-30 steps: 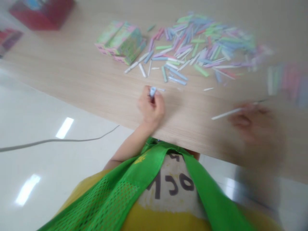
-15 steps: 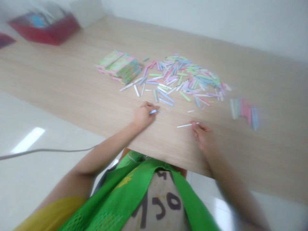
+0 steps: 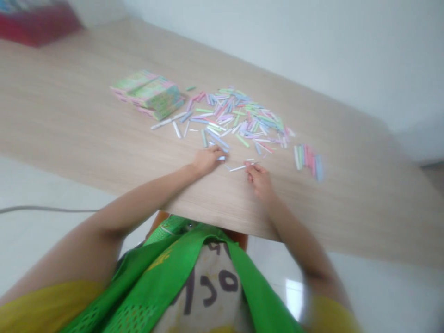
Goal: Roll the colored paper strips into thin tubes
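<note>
My left hand (image 3: pixel 207 160) is closed at the near edge of the pile, with a short light blue stick (image 3: pixel 221 158) in its fingers. A little to the right, my right hand (image 3: pixel 259 179) pinches a thin white stick (image 3: pixel 237 168) whose free end points left toward the left hand. A small dark tip shows beyond the right fingers. Just past both hands spreads a loose pile of pastel sticks (image 3: pixel 239 112) in blue, green, pink, purple and white. Blur hides their exact kind.
Stacked green and pink boxes (image 3: pixel 152 95) stand left of the pile. On the right lies a neat row of coloured sticks (image 3: pixel 308 161). A red container (image 3: pixel 38 27) sits at the far left of the wooden table (image 3: pixel 350 208). A white wall (image 3: pixel 277 32) rises behind.
The view has shifted right, so the table things appear farther left. My right hand has come closer to my left hand, still pinching the white stick. The left keeps the blue stick.
</note>
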`<state>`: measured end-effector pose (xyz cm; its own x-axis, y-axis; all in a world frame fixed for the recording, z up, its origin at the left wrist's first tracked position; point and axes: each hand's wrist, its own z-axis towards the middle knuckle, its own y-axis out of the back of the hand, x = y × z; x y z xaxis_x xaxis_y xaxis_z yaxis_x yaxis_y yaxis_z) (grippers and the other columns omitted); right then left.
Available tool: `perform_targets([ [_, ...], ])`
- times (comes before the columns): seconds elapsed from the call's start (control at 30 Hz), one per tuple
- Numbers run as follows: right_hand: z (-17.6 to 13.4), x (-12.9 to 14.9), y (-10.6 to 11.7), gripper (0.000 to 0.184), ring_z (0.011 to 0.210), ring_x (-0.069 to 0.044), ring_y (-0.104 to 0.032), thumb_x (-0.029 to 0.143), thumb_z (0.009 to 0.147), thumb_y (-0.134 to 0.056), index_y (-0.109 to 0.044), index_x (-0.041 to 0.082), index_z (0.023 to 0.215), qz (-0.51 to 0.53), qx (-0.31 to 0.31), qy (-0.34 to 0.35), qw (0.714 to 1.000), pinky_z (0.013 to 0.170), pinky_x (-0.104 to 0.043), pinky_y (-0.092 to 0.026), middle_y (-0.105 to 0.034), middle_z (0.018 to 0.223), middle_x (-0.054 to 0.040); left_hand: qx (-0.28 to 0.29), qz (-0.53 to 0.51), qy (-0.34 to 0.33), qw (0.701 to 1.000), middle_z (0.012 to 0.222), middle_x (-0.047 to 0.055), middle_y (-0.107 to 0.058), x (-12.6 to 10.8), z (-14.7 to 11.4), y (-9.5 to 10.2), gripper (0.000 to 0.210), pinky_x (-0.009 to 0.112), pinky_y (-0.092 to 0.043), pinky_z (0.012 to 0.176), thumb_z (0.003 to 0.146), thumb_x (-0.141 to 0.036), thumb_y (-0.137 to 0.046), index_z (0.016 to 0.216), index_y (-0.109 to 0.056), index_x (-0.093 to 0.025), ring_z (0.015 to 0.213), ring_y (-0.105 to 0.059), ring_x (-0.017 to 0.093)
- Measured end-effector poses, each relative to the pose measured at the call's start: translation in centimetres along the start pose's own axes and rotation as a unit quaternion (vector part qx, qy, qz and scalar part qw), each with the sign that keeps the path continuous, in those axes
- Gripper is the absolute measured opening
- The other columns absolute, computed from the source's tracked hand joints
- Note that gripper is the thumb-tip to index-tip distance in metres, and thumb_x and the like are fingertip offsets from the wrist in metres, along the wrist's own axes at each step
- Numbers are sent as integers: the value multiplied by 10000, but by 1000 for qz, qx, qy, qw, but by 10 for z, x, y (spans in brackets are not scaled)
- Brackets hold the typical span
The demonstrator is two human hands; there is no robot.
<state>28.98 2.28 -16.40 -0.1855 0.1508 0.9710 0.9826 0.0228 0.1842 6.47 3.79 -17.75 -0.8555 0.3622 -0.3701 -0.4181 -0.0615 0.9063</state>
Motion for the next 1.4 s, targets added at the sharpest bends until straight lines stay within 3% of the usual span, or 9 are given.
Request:
perform_targets([
  [0.1,0,-5,1,560,449,-64,-350,747,643,-696,-581,199,649,-4,-20,-7,1000,445,-248,-252,-497,543,42,43,28,-34,998,1274,54,-679,9,12,4,312,300,-508,806,982,-285,-499,1201,-722,-280,1085,-678,224],
  [0.2,-1,-7,5,539,444,-64,-357,715,635,-730,-604,191,652,6,-30,-10,999,443,-243,-260,-496,523,46,44,46,-44,997,1277,64,-686,16,17,5,310,290,-505,804,986,-256,-482,1184,-720,-252,1088,-684,223],
  [0.4,10,0,20,433,426,-72,-365,573,709,-753,-666,160,611,-116,-25,-19,993,478,-250,-261,-444,416,57,-20,-22,-25,999,1203,81,-737,27,18,-4,317,326,-514,890,902,-362,-677,1187,-700,-224,1106,-691,257],
  [0.6,28,0,23,379,424,-92,-432,458,779,-755,-669,154,570,-236,-72,-14,969,491,-263,-297,-542,442,18,-122,-111,37,986,988,61,-760,17,11,-9,315,302,-512,803,878,-385,-714,1139,-701,-208,893,-706,216],
  [0.73,46,-3,21,367,468,-106,-520,463,815,-737,-703,151,625,-260,-93,-5,961,507,-248,-356,-633,519,-16,-180,-146,-45,972,927,64,-731,1,10,-13,242,292,-495,820,924,-414,-642,963,-724,-189,883,-681,195],
  [0.87,72,0,28,363,476,-100,-553,437,831,-736,-690,150,615,-277,-36,-40,959,515,-224,-415,-663,555,-30,-175,-163,-90,967,905,65,-722,4,17,-13,200,295,-494,837,933,-356,-605,930,-730,-199,885,-672,189],
  [1.1,104,17,23,338,440,-89,-566,413,815,-767,-681,170,596,-343,33,-24,938,499,-207,-440,-679,543,-13,-244,-275,46,929,794,40,-719,26,36,-21,212,321,-487,700,852,-422,-706,857,-712,-210,718,-635,175],
  [1.27,107,25,-4,442,510,-132,-632,486,823,-746,-647,167,534,-387,14,-19,922,567,-240,-471,-678,539,-51,-212,-394,87,890,764,23,-727,30,42,-27,265,319,-504,656,813,-421,-728,936,-696,-188,665,-634,154],
  [1.4,101,28,-15,429,604,-174,-674,480,810,-759,-647,165,541,-408,-22,-19,913,632,-274,-475,-695,584,-76,-149,-378,61,912,728,-13,-694,26,37,-24,415,292,-498,660,751,-422,-796,1066,-686,-175,639,-603,133],
])
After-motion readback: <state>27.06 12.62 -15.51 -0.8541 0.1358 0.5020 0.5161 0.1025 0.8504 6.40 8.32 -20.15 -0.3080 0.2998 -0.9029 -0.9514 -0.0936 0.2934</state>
